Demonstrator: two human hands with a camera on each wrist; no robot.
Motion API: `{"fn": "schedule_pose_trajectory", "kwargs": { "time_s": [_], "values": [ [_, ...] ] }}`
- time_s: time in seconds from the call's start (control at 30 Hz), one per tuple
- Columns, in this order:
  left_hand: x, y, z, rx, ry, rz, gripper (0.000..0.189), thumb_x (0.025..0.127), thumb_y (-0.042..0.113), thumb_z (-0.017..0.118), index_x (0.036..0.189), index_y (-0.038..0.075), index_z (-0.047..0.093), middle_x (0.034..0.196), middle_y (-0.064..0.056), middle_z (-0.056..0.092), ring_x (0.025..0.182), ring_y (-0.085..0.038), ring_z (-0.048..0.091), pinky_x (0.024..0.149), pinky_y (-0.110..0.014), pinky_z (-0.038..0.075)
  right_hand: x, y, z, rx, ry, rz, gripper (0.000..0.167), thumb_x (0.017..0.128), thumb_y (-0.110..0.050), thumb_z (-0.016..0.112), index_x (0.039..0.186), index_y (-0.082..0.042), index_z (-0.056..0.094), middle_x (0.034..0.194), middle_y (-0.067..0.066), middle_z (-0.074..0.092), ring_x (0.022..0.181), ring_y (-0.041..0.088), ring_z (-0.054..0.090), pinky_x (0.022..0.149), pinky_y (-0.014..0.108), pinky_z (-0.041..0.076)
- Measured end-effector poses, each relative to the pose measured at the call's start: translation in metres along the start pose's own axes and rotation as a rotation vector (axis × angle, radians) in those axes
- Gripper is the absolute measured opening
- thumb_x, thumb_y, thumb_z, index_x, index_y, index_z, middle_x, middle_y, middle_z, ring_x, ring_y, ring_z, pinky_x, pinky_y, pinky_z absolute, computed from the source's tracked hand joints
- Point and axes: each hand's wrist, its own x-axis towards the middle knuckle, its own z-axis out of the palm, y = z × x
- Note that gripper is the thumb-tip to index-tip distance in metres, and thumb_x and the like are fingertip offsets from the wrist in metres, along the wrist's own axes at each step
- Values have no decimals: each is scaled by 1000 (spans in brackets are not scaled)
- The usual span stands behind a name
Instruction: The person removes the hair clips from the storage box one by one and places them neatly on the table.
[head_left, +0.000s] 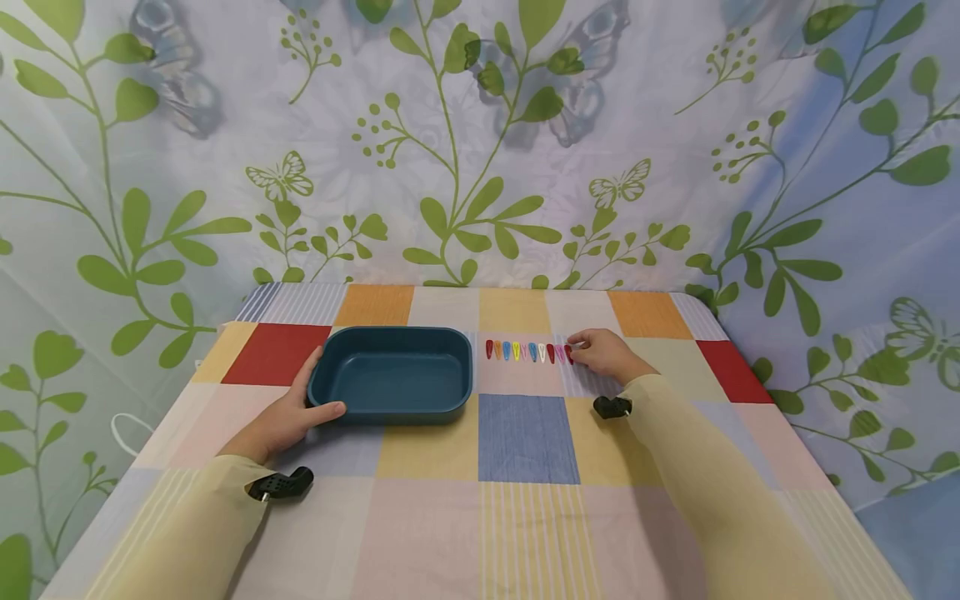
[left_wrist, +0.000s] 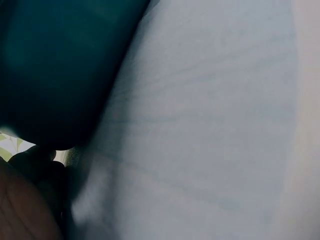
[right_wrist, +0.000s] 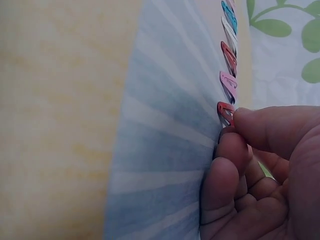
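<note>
A dark teal rectangular dish [head_left: 390, 415] sits on the patchwork cloth, its inside bare. My left hand [head_left: 288, 417] rests against its near left corner, fingers straight along the left wall and thumb extended across the front. To the right of the dish, several small snap hair clips lie in a neat row, among them a yellow clip [head_left: 516, 351] and a white clip [head_left: 542, 352]. At the row's right end my right hand [head_left: 606, 354] pinches a red hair clip [right_wrist: 226, 112] between thumb and index finger. Beside it lies a pink clip [right_wrist: 228, 85].
The patchwork tablecloth [head_left: 525, 437] covers the table up to a leaf-patterned curtain [head_left: 465, 150] behind. A white cable [head_left: 123, 429] loops at the table's left edge. Black wrist devices stick out at the left cuff [head_left: 251, 479] and right cuff [head_left: 637, 396].
</note>
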Motion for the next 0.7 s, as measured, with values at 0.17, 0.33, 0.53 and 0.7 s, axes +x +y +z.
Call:
{"fn": "schedule_pose_trajectory", "kwargs": {
  "time_s": [0.17,0.33,0.53,0.7],
  "values": [
    [-1,1,-3,71,13,8,122,90,62,74,166,39,-19,173,-27,4,151,-57,20,108,-70,48,-4,1,0,51,-2,8,44,102,-18,63,143,-1,61,122,19,73,91,20,66,77,29,54],
    [-1,4,-10,99,9,39,125,87,61,77,168,34,-14,173,-27,7,150,-57,20,104,-68,52,-8,0,0,83,9,-2,45,101,-17,63,143,0,60,118,19,73,84,19,65,72,28,55],
    [-6,17,-21,243,46,117,124,89,59,77,170,16,-6,173,-27,13,150,-55,26,106,-71,49,-20,-9,-2,-16,68,-46,45,103,-20,58,144,-1,61,129,23,69,107,31,67,89,42,57],
    [-12,42,-18,323,156,168,113,94,65,68,171,15,2,173,-24,20,152,-53,31,112,-74,40,-33,-21,-3,-80,125,-89,46,106,-21,58,145,2,59,135,25,67,120,40,65,101,54,55]
  ]
}}
